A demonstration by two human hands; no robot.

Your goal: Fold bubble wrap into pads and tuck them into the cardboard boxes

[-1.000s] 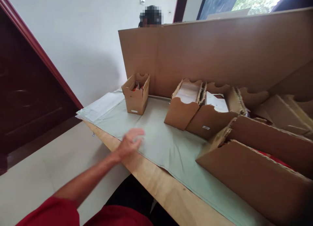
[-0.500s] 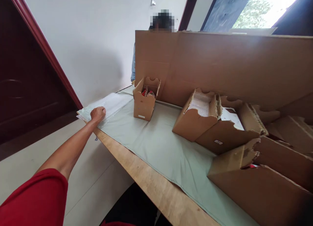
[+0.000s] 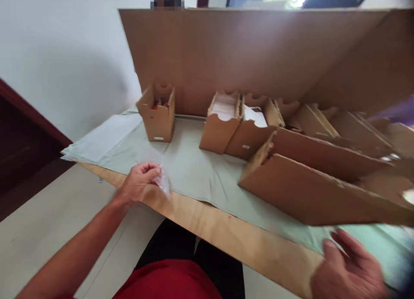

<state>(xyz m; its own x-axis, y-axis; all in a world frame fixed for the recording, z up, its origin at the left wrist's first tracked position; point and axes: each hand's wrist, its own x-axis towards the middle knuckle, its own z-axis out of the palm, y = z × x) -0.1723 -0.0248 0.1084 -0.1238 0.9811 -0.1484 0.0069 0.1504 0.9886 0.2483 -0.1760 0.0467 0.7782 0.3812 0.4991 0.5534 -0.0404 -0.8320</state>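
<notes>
My left hand (image 3: pixel 142 178) is closed, pinching a thin clear plastic bag (image 3: pixel 164 182) over the table's front edge. The bag looks crumpled and see-through, and its far part blurs into the cloth. A flat pile of similar clear plastic (image 3: pixel 103 137) lies at the table's left end, apart from the hand. At the lower right, my right hand (image 3: pixel 351 266) is blurred by motion, with thumb and fingers apart and nothing visible in it. It is nearest to the long cardboard box (image 3: pixel 310 195), just in front of it.
A small cardboard bin (image 3: pixel 160 124) with red items stands at the back left. Two bins, one with clear plastic (image 3: pixel 224 107) and one with white pieces (image 3: pixel 255 116), stand mid-table. More boxes fill the right. A tall cardboard panel (image 3: pixel 242 53) rises behind; a person is partly visible beyond it.
My left hand has moved right and nearer from the plastic pile, bringing a clear plastic bag with it. My right hand has come into view. The camera has turned right and down.
</notes>
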